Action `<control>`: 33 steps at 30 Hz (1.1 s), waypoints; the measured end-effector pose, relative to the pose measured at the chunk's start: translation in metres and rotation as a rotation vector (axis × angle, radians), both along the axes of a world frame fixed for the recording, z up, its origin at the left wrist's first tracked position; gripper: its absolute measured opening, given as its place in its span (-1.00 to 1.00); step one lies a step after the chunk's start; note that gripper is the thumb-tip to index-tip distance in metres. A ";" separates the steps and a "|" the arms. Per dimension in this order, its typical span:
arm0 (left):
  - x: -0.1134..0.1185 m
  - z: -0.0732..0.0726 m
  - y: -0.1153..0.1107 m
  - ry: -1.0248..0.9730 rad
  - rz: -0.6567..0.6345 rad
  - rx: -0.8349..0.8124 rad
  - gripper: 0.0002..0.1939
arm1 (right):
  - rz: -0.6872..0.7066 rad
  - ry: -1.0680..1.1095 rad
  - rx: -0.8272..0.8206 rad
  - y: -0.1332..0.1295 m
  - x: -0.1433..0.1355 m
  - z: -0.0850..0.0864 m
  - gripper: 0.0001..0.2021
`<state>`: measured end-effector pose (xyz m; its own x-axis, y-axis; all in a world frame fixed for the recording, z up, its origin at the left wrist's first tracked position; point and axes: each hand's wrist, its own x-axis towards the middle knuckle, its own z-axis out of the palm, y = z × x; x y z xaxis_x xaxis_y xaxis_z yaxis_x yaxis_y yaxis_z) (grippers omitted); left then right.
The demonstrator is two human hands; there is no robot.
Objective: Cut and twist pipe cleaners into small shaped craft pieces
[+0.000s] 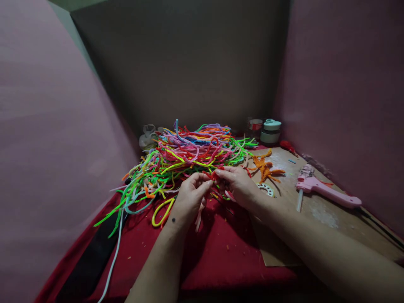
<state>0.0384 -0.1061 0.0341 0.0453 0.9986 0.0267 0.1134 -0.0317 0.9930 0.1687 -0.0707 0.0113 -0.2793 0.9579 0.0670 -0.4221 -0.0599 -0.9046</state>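
A small red fuzzy piece [215,175] is pinched between the fingertips of both hands, above the front of the pile. My left hand [194,191] grips its left side, fingers bent and pressed together. From the right, my right hand [236,183] holds the other side between thumb and forefinger. The fingers partly hide the piece, so its exact shape is unclear. Just behind the hands lies a large heap of many-coloured pipe cleaners [192,147]. A yellow loop [162,212] rests left of my left hand on the red cloth [221,252].
On the right, a brown board [284,227] bears a pink glue gun [328,191], orange fuzzy pieces [267,168] and a white ring with holes [266,189]. A teal-lidded jar [270,131] stands behind. A dark flat object [91,261] and white cord [115,256] lie left.
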 end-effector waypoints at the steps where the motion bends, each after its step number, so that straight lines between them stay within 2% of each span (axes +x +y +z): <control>1: 0.001 0.000 0.000 -0.019 0.003 0.007 -0.76 | -0.003 -0.012 0.009 -0.001 0.000 0.001 -0.81; 6: 0.002 -0.002 -0.001 -0.065 0.011 0.055 -0.74 | -0.009 -0.049 0.032 -0.004 -0.001 0.003 -0.82; 15: 0.001 -0.002 0.001 -0.005 0.024 0.092 -0.80 | 0.012 -0.094 0.041 -0.002 -0.003 0.002 -0.84; 19: 0.002 0.001 -0.001 -0.060 0.064 0.048 -0.83 | 0.044 0.029 0.019 -0.004 -0.003 0.003 -0.91; 22: 0.002 0.001 -0.002 -0.187 0.040 -0.012 -0.83 | 0.096 0.097 -0.039 -0.003 -0.003 0.002 -0.85; 25: 0.000 0.001 0.000 -0.183 0.033 -0.012 -0.80 | 0.078 0.090 -0.061 -0.001 -0.003 0.000 -0.86; 29: -0.004 0.000 0.001 -0.146 0.049 0.069 -0.72 | 0.077 -0.004 -0.007 -0.005 -0.003 0.003 -0.90; 33: -0.005 0.002 -0.001 -0.119 0.016 0.096 -0.73 | 0.085 -0.236 0.016 -0.013 -0.004 0.010 -0.95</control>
